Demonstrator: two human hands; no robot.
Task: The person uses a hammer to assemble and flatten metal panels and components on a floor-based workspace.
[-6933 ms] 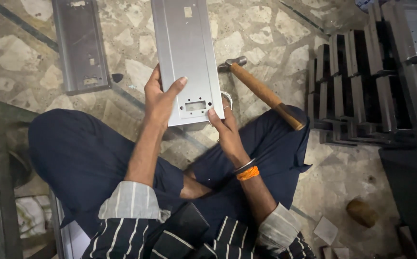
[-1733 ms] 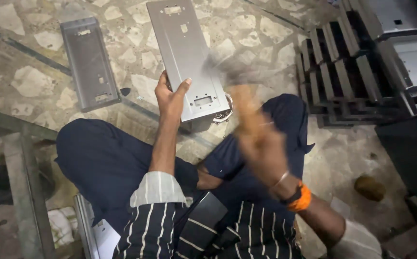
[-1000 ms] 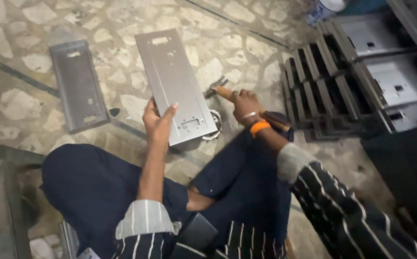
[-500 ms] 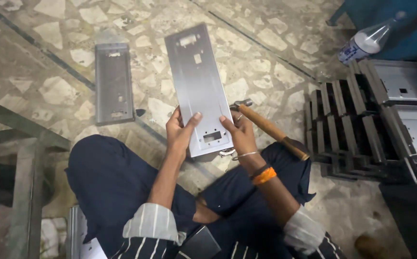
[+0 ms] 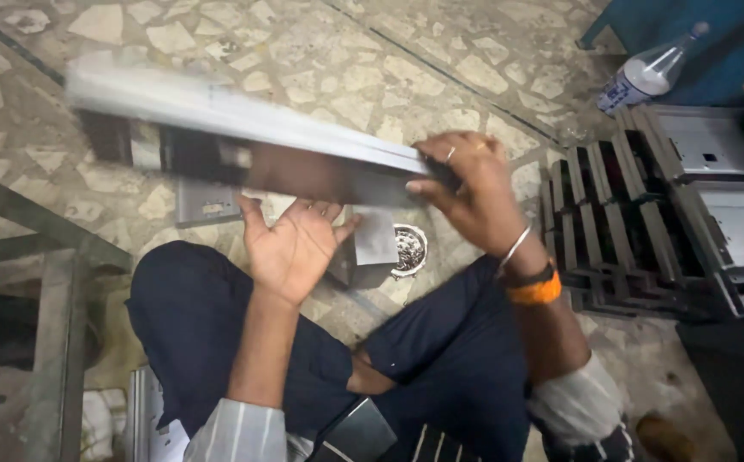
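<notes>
Left hand lies open, palm up, just under the long grey metal panel, as if to steady its underside, while the right hand grips the panel's near end and holds it edge-on above the lap. Beyond, a small round metal cup sits on the stone floor, and similar panels stand stacked within reach at the right.
</notes>
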